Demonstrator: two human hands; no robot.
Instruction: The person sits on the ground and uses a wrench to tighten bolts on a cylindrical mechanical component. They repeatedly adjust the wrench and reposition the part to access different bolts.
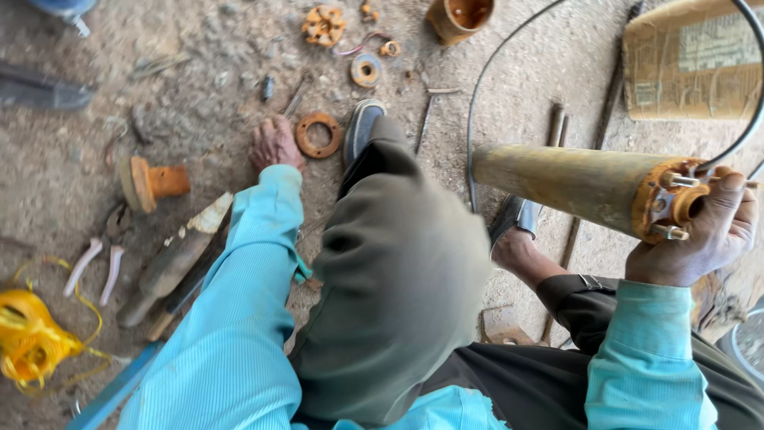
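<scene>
The pipe (pixel 569 181), a long dull-yellow cylinder with a rusty orange flanged end and bolts sticking out of it, lies tilted across the right of the view, its far end low toward the ground and its flanged end raised. The right hand (pixel 704 235) grips that flanged end from below and the side, fingers curled and clamped around the rim (the thumb is hidden behind the flange). A black cable (pixel 477 95) loops from the ground past the pipe's far end, and another stretch of cable curves away beside the flange.

The left hand (pixel 274 143) reaches down to the dirt, palm down, fingers together and pressed to the ground, just beside a rusty ring (pixel 317 134) but not visibly touching it. Whether it holds anything underneath cannot be told. Both sleeves are light blue; a bent knee in olive trousers fills the middle, with a shoe (pixel 362 123) next to the ring.

Further out on the ground: a rusty spool (pixel 153 183) left of the hand, a wooden wedge (pixel 179 255) below it, pliers (pixel 95 267) with pale handles, and yellow cord (pixel 32 334) at the left edge. At the top lie a small washer (pixel 365 70), an orange gear-like part (pixel 323 25) and a rusty cup (pixel 460 16). A cardboard box (pixel 688 64) sits at the upper right.
</scene>
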